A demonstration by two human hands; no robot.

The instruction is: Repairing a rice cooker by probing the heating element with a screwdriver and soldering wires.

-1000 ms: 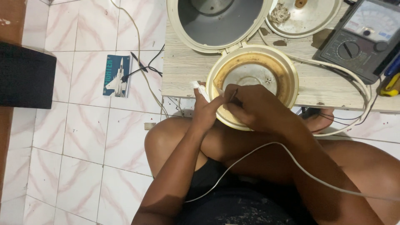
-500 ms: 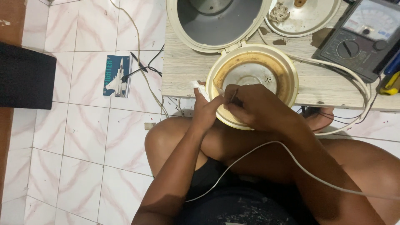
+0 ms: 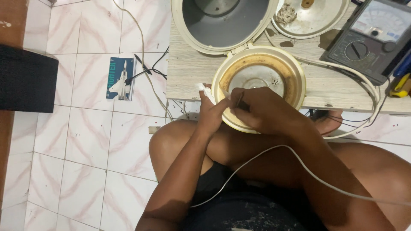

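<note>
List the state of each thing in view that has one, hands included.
Left hand: shut on white plug.
Right hand: shut on thin dark tool.
Rice cooker body: open, empty, on wooden table.
Round stained part: lying on the table edge.
Multimeter: face up.
White cord: draped across the lap.

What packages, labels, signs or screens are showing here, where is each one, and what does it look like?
Flat card or packet: on the tiled floor left of the table, rectangular, blue with a white jet picture.
Analog meter: top right on the table, dark case, pale dial window above a round selector knob.
</note>
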